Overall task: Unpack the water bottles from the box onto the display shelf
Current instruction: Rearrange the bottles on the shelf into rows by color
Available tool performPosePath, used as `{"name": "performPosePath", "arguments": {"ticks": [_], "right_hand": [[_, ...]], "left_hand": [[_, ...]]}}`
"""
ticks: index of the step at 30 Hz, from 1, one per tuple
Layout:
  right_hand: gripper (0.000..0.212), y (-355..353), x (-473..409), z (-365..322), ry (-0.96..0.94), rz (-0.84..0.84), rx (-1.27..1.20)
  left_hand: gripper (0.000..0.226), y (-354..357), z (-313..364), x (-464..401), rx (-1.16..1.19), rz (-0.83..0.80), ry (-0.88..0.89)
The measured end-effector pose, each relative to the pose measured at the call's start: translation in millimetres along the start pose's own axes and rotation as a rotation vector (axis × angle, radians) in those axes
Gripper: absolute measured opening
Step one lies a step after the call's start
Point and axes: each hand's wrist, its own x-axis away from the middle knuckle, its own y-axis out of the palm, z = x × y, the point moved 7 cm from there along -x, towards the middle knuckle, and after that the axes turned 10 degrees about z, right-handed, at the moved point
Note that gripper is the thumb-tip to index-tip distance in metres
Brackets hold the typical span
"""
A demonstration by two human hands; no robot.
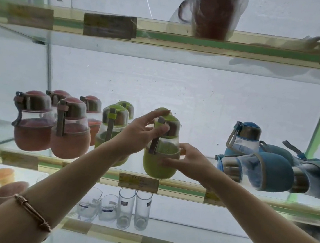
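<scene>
Standing upright at the front edge of the glass display shelf (pixel 97 171), the green water bottle (pixel 161 150) is gripped by both hands: the left hand (pixel 141 133) pinches its lid, the right hand (pixel 188 162) cups its sleeve. Pink bottles (pixel 70 129) stand left; blue bottles (pixel 257 163) lie right.

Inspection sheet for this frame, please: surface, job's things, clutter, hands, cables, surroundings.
Surface: glass shelf with price tags on its front edge.
Job's things: green bottle upright at the front edge; more green bottles behind; pink bottles upright at left; blue bottles at right, one upright, others lying down. Box not in view.
Clutter: nothing seen.
Hands: left hand grips the green bottle's cap; right hand holds its body.
Cables: nothing seen.
Surroundings: glasses on the shelf below; wrapped item above.
</scene>
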Motion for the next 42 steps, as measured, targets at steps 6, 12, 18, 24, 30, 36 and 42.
{"name": "performPosePath", "arguments": {"ticks": [6, 12, 18, 24, 30, 36, 42], "right_hand": [[0.023, 16.4, -0.1, -8.3, -0.101, 0.059, 0.109], [0.028, 17.7, -5.7, -6.2, -0.102, 0.061, 0.138], [0.033, 15.5, -3.9, -3.1, -0.086, 0.032, 0.126], [0.038, 13.9, -6.1, -1.1, -0.033, 0.023, 0.197], [0.079, -8.3, 18.7, -7.2, -0.074, 0.137, 0.359], [0.096, -74.3, 64.7, -10.0, -0.061, 0.182, 0.397], [0.092, -135.6, 112.8, -7.8, -0.088, 0.212, 0.434]], "left_hand": [[0.045, -8.0, -2.4, -2.0, -0.066, 0.107, 0.044], [0.052, -11.7, 2.4, -3.6, -0.401, 0.197, 0.152], [0.054, -7.8, 0.2, -5.1, -0.476, 0.235, 0.193], [0.053, -2.3, 0.4, -0.2, -0.491, 0.28, 0.217], [0.068, 4.1, 15.7, 10.6, -0.867, 0.334, 0.285], [0.063, 53.7, 44.8, 35.8, -1.153, 0.305, 0.487], [0.049, 131.5, 62.5, 51.2, -0.93, 0.135, 0.367]]}}
